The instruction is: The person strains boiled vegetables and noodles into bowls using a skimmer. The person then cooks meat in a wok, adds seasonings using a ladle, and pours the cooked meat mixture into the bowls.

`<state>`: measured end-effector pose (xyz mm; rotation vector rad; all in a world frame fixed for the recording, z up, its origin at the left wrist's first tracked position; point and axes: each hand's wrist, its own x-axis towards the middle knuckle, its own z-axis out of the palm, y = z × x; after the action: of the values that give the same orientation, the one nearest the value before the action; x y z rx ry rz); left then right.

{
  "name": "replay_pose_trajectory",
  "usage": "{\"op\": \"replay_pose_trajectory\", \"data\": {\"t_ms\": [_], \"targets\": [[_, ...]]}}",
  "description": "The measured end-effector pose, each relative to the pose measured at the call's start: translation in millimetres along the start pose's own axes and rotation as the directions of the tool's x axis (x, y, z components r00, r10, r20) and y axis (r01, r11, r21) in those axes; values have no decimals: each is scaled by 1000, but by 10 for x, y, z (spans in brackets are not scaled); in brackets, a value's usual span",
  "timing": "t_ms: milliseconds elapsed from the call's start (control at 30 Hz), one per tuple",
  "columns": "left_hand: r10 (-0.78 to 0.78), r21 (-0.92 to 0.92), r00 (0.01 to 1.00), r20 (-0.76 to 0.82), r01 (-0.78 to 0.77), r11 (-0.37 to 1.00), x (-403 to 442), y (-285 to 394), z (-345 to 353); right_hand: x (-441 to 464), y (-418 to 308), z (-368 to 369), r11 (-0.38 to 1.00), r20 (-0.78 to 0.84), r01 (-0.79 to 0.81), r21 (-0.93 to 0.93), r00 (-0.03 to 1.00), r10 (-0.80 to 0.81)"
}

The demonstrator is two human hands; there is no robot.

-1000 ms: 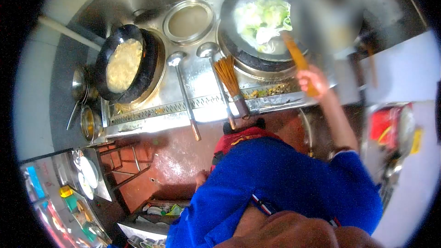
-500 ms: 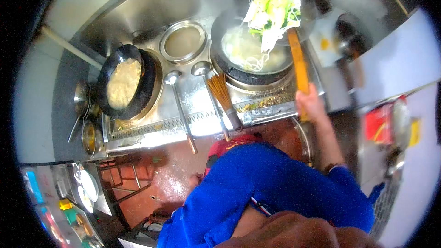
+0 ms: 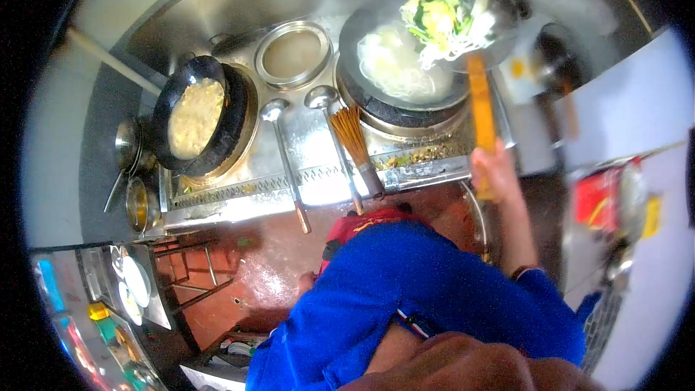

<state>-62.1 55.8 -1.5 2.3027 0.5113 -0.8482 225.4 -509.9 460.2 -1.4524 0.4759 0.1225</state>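
My right hand (image 3: 494, 170) is wrapped round the flat wooden handle of a strainer (image 3: 481, 101). Leafy greens (image 3: 438, 18) and white noodles (image 3: 463, 40) lie in its round mesh bowl, which is held over the right side of a steaming wok (image 3: 347, 51). Pale liquid with more noodles (image 3: 398, 65) fills that wok. Only a small patch of my left hand (image 3: 305, 284) shows, low beside my blue clothing. Its fingers are hidden, so whether it holds anything is unclear.
On the left burner a tilted black wok (image 3: 161, 119) holds pale, yellowish food. A round metal pot (image 3: 260, 65) of cloudy liquid sits between the woks. Two ladles (image 3: 284, 152) (image 3: 340, 148) and a bamboo brush (image 3: 351, 137) lie on the steel stove. Plates (image 3: 136, 282) stand lower left.
The strainer has shifted slightly right. Its greens and noodles have slid together in the bowl, and the strands that hung toward the wok are shorter. My right hand keeps its hold.
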Motion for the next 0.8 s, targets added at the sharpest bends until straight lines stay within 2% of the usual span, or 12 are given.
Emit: {"op": "replay_pose_trajectory", "data": {"t_ms": [33, 133, 233, 300, 400, 500, 567, 600, 700, 733, 767, 800], "targets": [[-15, 11, 1000, 3, 15, 1000, 7, -11, 19, -9, 57, 26, 994, -41, 25, -103, 999, -29], [-31, 32, 1000, 2, 31, 999, 47, -22, 84, -61, 39, 45, 992, -51, -80, -94, 996, 76], [-53, 55, 999, 5, 53, 997, 55, -37, 140, -120, -161, -95, 970, 98, -157, 188, 985, 140], [-79, 71, 997, 15, 77, 994, 50, -29, 157, -132, -197, -110, 961, 127, -158, 228, 983, 131], [-218, -107, 964, 150, 235, 966, 78, -45, 112, -248, -330, -38, 958, 131, -151, 242, 984, 122], [-144, -300, 990, -12, 133, 944, 62, -174, 224, -438, -390, 92, 992, 76, -33, 120, 997, 24], [36, 156, 999, 24, -40, 987, 73, -216, 192, -320, -109, 113, 996, 9, -47, 72, 999, 46], [116, 378, 991, 70, -134, 916, 79, -213, 153, -254, 49, 123, 997, -30, -57, 51, 998, 58], [204, 262, 978, -53, -184, 947, 109, -317, 179, -130, 91, 143, 994, 24, -84, 66, 996, 82], [13, -180, 998, 61, -2, 984, 161, -351, 119, -97, 86, 167, 991, 35, -113, 69, 993, 111], [-113, -555, 964, 242, 233, 799, 229, -315, 37, -133, -8, 272, 978, 34, -101, 185, 995, 96], [-146, -771, 882, 449, 465, 436, 271, -358, 22, -158, -57, 344, 985, -2, -68, 157, 998, 70]]}}
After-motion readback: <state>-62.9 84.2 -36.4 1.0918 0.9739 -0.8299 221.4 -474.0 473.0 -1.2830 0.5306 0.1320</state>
